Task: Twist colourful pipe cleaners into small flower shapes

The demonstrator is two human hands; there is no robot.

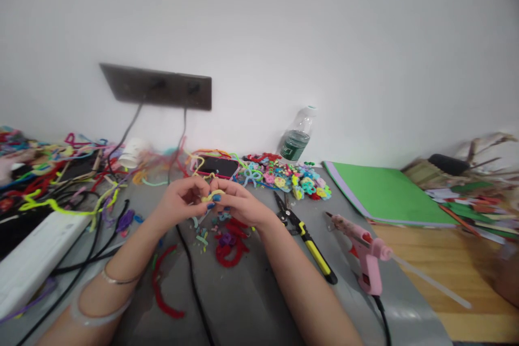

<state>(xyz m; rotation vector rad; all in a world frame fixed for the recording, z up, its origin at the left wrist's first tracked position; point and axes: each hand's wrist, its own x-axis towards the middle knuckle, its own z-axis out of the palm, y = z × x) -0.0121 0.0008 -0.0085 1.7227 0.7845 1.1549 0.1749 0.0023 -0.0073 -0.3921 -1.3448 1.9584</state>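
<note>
left hand (184, 198) + right hand (239, 203): both pinching yellow pipe cleaner (220, 192), likely to steady it | pink glue gun (370, 265): lies near, seemingly for easy reach

The left hand (184, 200) and right hand (240, 201) pinch a pale yellow pipe cleaner (206, 198) above the gray tabletop (251, 305). Pliers (303, 231) and a pink glue gun (368, 259) lie to the right.

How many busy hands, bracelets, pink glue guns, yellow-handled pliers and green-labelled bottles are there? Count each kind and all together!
Hands: 2, left hand and right hand, holding a yellow fuzzy piece
Bracelets: 2, silver band and pale bangle
Pink glue gun: 1
Yellow-handled pliers: 1
Green-labelled bottle: 1
Total: 7
</note>
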